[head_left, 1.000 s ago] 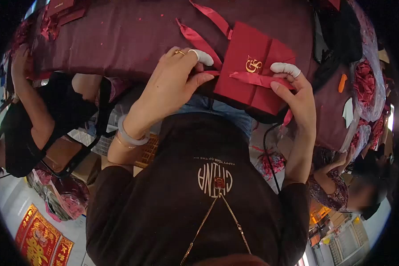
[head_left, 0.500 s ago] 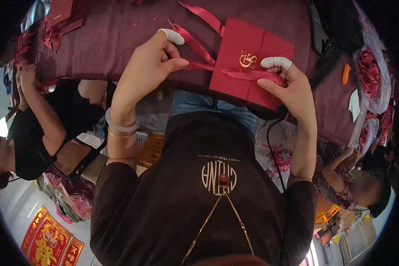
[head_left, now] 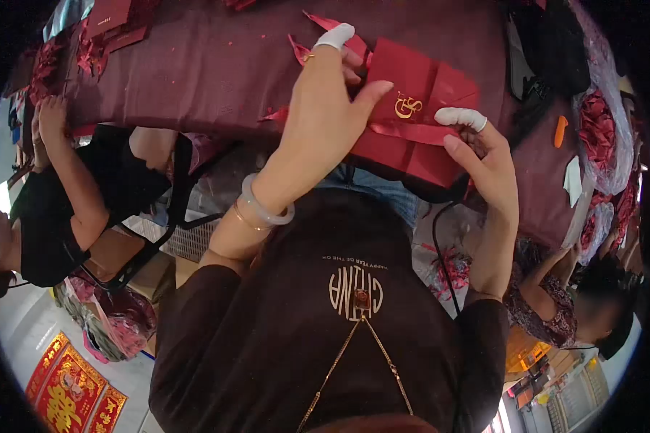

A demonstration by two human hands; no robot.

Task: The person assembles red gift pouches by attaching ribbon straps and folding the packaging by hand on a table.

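A red gift box with a gold monogram lies tilted at the table's near edge. My right hand, a white finger cot on one finger, pinches a red satin ribbon that runs across the box's front. Over the box's left side reaches my left hand, also with a white finger cot. Its thumb stands apart from its bent fingers, beside the monogram. Those fingers are close to another ribbon at the box's upper left; whether they touch it is partly hidden.
A dark red cloth covers the table. Red boxes and ribbons lie at the upper left. An orange tool and plastic-wrapped red bundles are on the right. One person sits left, another right.
My left hand has moved right and away from me, from the left ribbons to over the box's left part. The right hand keeps its pinch on the ribbon, nearly in place.
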